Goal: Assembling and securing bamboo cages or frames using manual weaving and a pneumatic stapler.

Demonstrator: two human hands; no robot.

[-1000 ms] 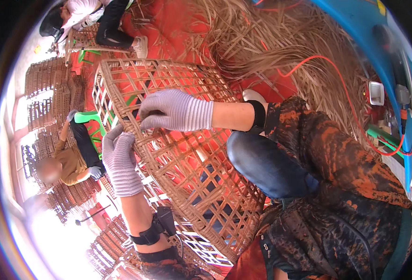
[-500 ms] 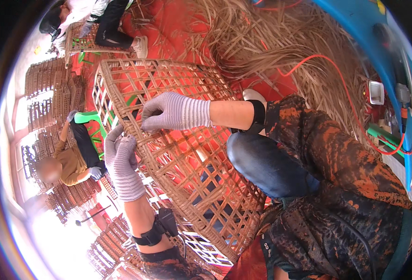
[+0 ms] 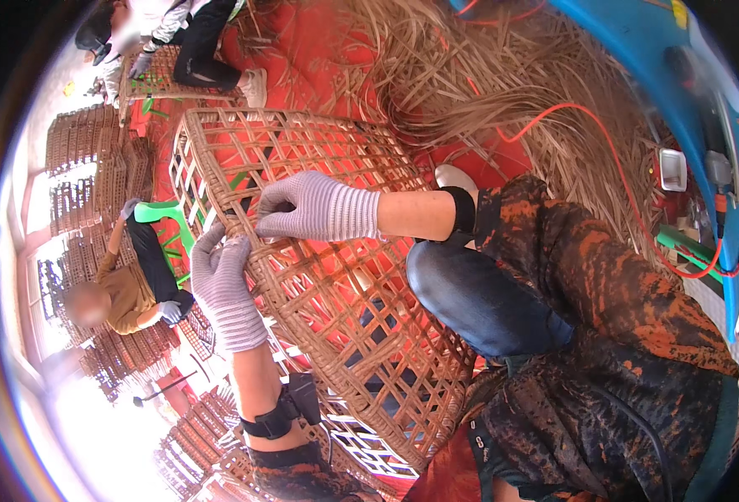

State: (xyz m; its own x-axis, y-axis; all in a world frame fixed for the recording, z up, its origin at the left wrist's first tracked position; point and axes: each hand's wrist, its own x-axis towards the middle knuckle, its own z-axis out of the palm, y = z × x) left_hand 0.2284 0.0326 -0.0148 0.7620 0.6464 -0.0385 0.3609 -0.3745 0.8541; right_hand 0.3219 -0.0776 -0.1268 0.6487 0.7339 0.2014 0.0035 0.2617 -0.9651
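Note:
A large brown woven basket (image 3: 361,335) with an open lattice lies tilted in front of me, its thick wrapped edge running from upper left to lower right. My left hand (image 3: 225,289), in a pale striped knit glove, is closed at that edge, fingertips curled against it from the left. Just above and to the right, my right hand (image 3: 319,207), in a matching glove, pinches thumb and fingers together at the same edge. What lies between the right fingertips is too small to make out.
Loose brown strips (image 3: 503,92) are heaped on the red floor at the far right. Two people with gloved hands work at the left, one beside a green stool (image 3: 164,213). Stacked woven panels (image 3: 85,180) stand behind. An orange hose (image 3: 591,117) curves past the blue frame (image 3: 637,42).
My left hand has shifted slightly, its fingers rising closer to the right fingertips at the edge. My right hand stays nearly in place, and the basket has barely moved.

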